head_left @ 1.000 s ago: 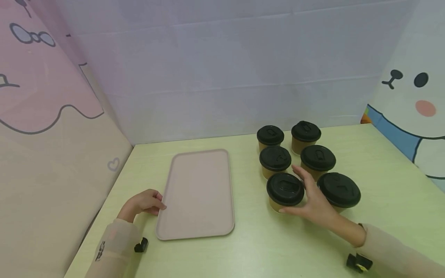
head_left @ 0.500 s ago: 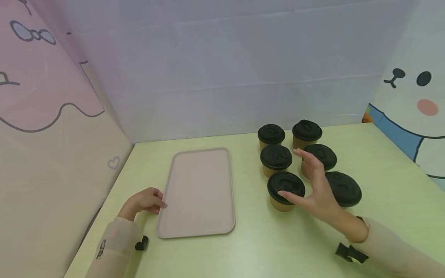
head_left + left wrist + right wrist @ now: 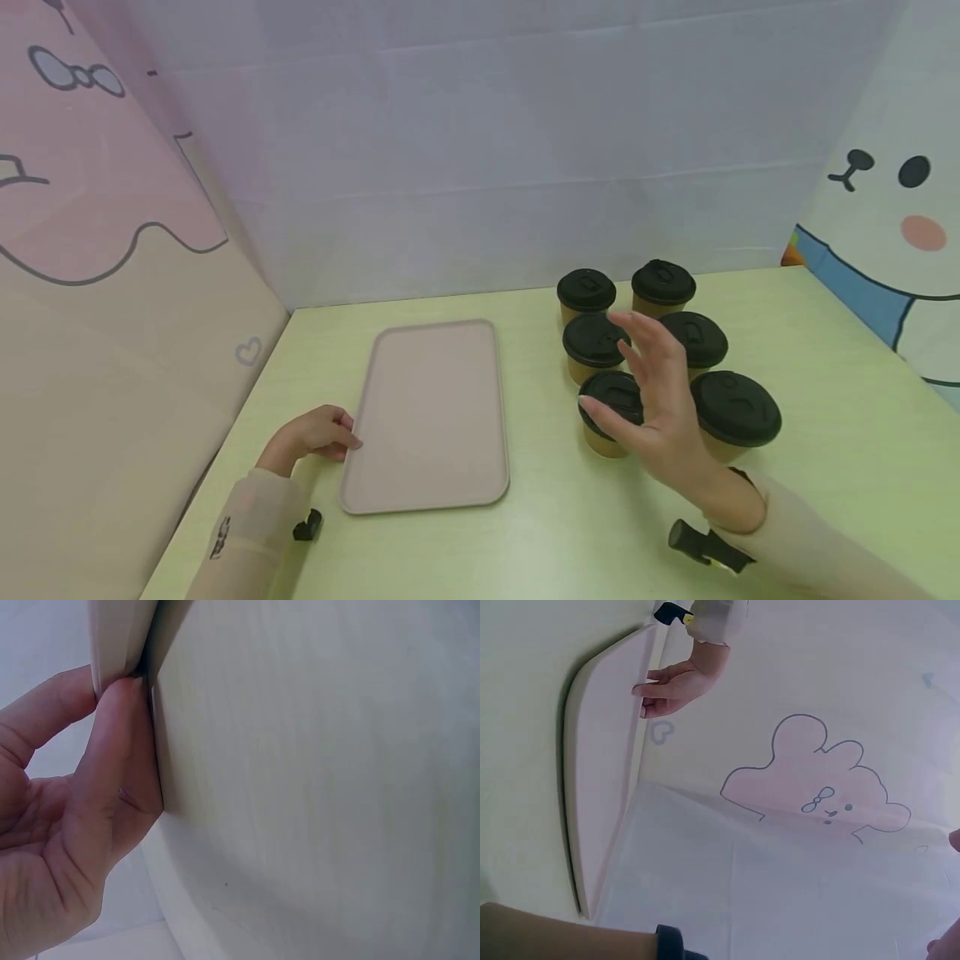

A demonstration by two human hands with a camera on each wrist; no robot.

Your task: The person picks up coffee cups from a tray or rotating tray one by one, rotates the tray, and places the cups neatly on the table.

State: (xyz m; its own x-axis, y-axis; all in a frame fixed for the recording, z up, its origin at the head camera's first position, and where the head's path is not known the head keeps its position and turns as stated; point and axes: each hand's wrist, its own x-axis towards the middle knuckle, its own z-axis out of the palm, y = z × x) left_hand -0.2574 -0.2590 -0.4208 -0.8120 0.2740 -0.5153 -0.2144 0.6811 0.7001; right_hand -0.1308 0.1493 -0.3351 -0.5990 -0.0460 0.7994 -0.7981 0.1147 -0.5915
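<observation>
My left hand (image 3: 315, 432) pinches the left rim of a pale pink tray (image 3: 427, 417), which lies flat on the table. In the left wrist view, the thumb and a finger (image 3: 56, 709) grip the tray's edge (image 3: 118, 641) from both sides. My right hand (image 3: 667, 417) is raised over the front cups, its fingers spread in a loose curve and holding nothing. Partly behind it stands a paper coffee cup (image 3: 604, 443) with a black lid. Another lidded coffee cup (image 3: 735, 408) stands just to its right. Contact between right hand and cups cannot be told.
Several more lidded coffee cups stand behind in two rows, among them a back left cup (image 3: 587, 292) and a back right cup (image 3: 663, 283). The pale green table (image 3: 540, 533) meets a whitish curtain (image 3: 487, 167) at the back and printed cloth (image 3: 127, 375) on the left.
My right hand has come off the front left cup, rising and drifting left with its fingers spread. The cups stay in place. My left hand still holds the tray's edge.
</observation>
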